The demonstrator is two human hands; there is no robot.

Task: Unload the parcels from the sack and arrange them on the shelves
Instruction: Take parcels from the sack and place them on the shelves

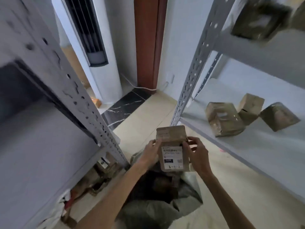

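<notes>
Two brown cardboard parcels [171, 146] held stacked at lower center of frame, gripped w/ both hands: left hand [151, 152] clasping left edge, right hand [197, 154] pinching right edge/top corner. Front parcel w/ white shipping label, black block, handwritten "3-1-2" approx; printed text too blurred to read. Gray woven sack [158, 209] open on floor below hands, bottom center. Three cardboard boxes [222, 119] on right shelf [264, 146], mid-right; one more box [259, 19] upper right, blurred. White perforated metal uprights both sides.
</notes>
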